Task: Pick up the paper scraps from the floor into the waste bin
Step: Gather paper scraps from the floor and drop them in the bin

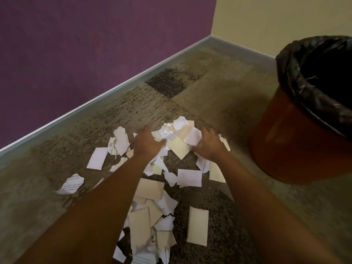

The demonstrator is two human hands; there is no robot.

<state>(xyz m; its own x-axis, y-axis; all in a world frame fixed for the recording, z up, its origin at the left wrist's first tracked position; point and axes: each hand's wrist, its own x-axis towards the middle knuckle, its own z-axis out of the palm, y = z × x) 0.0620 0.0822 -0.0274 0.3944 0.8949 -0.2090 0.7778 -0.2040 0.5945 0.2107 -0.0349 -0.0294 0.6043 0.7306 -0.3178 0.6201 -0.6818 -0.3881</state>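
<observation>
Several white and cream paper scraps (179, 143) lie strewn over the carpet, from the far pile down to a heap near my feet (146, 223). My left hand (147, 142) and my right hand (208, 146) reach out on either side of the far pile, fingers spread, palms turned toward each other, touching the scraps at its edges. Both hands are blurred. The waste bin (297, 149) is brown with a black liner over its rim and stands at the right, close to my right hand.
A purple wall with a grey baseboard (106, 98) runs along the left. A cream wall closes the far corner behind the bin. Patterned carpet (209, 82) stretches beyond the scraps.
</observation>
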